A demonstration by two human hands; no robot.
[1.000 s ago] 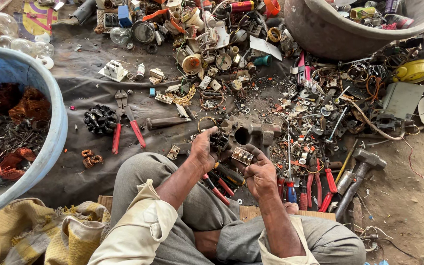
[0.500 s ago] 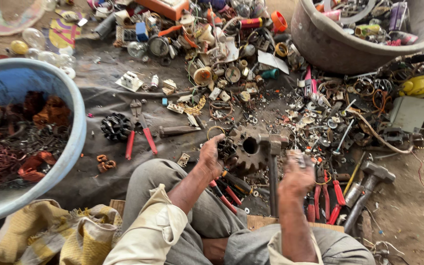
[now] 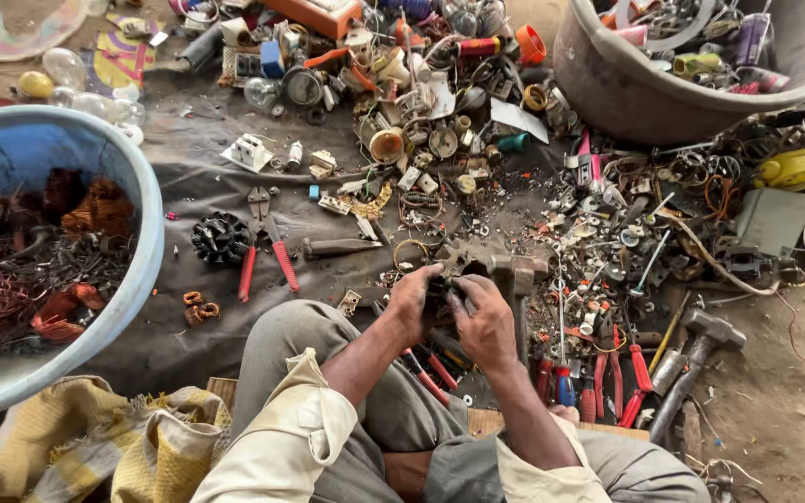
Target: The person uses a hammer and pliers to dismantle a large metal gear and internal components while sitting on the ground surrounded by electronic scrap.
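Blue tub (image 3: 146, 224): one, at the far left, holding tangled copper wire and reddish coils; well apart from both hands.
Yellow cloth (image 3: 76, 438): one bundle, below the tub, beside the person's left knee.
Black ribbed part (image 3: 220, 238): one, on the grey sheet, just left of the cutters.
Red-handled cutters (image 3: 268, 242): one pair, lying with the handles spread toward the person and the long axis running away from them; nearer the left hand, not touched.
Chisel-like tool (image 3: 339, 248): one, long axis left to right, between the cutters and the hands.
Left hand (image 3: 414, 300): fingers curled tight around the left side of the dark metal part.
Dark metal part (image 3: 440, 291): one, small, clamped between the two hands just above the lap; mostly hidden, so its shape and long axis cannot be told.
Right hand (image 3: 483, 319): closed over the right side of the same part, touching the left hand; both hands equally near it.
Grey metal block (image 3: 512, 272): one, just beyond the right hand; I cannot tell whether it touches the held part.
Red-handled pliers and screwdrivers (image 3: 607, 377): several, perhaps five or six, handles toward the person, right of the right forearm.
Hammer (image 3: 693, 359): one, lying tilted with its head away from the person.
Grey tub (image 3: 626, 88): one, upper right, full of mixed scrap.
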